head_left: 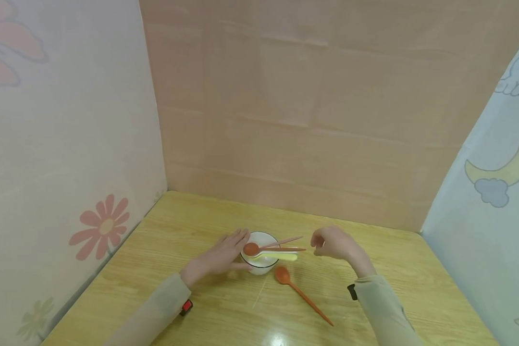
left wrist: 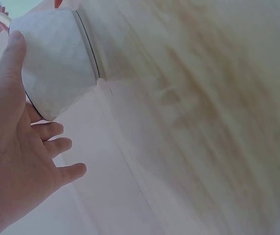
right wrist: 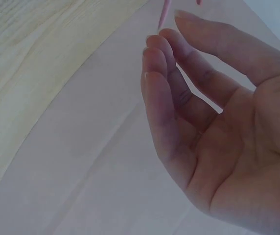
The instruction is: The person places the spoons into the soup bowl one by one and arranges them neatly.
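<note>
A white bowl [head_left: 259,270] with a dark rim stands mid-table. My left hand [head_left: 219,254] holds it from the left, thumb at the near side and fingers at the far side. In the left wrist view the thumb lies against the bowl's wall [left wrist: 57,63] and the other fingers spread out. Across the bowl rest an orange spoon [head_left: 251,249], a thin pink handle [head_left: 290,240] and a yellow handle [head_left: 287,257], pointing right. My right hand [head_left: 334,242] hovers just right of those handle ends, fingers loosely curled, nothing between them. The pink handle [right wrist: 164,12] shows beyond its fingertips.
A second orange spoon [head_left: 282,275] lies on the wooden table [head_left: 225,315] in front of the bowl, its handle slanting towards the near right. A peach backdrop [head_left: 294,120] rises behind the table, with patterned sheets on the left [head_left: 99,120] and right [head_left: 471,250].
</note>
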`<action>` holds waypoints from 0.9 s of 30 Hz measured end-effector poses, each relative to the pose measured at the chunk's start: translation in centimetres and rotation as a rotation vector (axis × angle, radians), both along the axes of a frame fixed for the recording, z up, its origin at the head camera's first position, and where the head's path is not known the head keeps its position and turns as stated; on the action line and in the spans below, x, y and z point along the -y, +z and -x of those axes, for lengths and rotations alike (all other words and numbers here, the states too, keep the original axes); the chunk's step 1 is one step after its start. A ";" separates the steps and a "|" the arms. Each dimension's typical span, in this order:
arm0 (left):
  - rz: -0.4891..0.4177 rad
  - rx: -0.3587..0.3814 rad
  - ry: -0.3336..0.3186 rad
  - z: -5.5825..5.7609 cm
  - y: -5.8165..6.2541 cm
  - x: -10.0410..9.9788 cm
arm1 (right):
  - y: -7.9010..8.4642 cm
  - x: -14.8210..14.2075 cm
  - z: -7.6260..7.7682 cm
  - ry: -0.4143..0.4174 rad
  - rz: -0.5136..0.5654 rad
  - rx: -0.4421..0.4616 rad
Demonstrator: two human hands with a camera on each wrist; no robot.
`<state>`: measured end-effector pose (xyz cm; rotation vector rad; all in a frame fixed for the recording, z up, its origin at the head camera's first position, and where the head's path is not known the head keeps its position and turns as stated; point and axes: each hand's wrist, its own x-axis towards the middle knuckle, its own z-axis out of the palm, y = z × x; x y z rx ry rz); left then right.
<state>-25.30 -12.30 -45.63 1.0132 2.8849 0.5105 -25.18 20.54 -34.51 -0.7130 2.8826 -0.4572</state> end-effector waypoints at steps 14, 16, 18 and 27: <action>0.001 -0.018 0.002 -0.1 -0.1 0.0 | -2.4 -1.3 -1.7 -0.043 0.084 0.064; 0.001 -0.014 0.002 -0.1 -0.1 0.0 | -2.6 -1.4 -2.0 -0.047 0.090 0.072; 0.001 -0.014 0.003 -0.1 -0.1 0.0 | -2.8 -1.5 -2.3 -0.049 0.095 0.075; -0.005 -0.007 0.008 -0.2 0.1 -0.1 | -3.9 -2.3 -3.5 -0.015 0.126 0.080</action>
